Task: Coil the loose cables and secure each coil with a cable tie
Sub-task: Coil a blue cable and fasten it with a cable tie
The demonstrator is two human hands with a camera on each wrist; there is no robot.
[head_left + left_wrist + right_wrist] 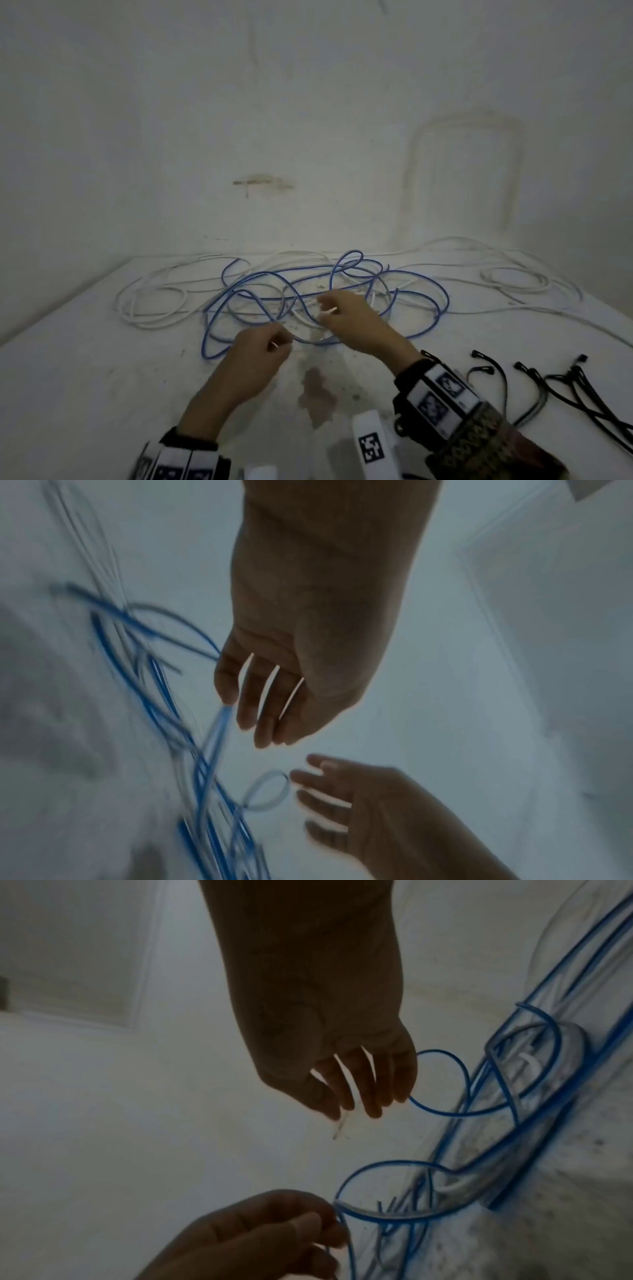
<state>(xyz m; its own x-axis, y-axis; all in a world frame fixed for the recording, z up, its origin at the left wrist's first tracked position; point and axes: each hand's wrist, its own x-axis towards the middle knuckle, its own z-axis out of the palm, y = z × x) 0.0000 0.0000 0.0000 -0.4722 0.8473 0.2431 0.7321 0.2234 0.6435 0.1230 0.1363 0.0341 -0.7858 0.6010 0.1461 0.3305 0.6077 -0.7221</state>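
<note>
Blue cable point(325, 294): tangled heap, table point(85, 377) centre. My left hand point(260, 353) pinches strand; right hand point(346, 318) pinches near end. Step: untangling, pre-coil. Next: free end. Cable ties point(565, 387) right, untouched.

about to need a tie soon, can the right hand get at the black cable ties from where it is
Probably yes. The black cable ties lie uncovered on the table, just right of the right hand's own forearm, nothing between. The hand would have to release the blue cable first.
</note>
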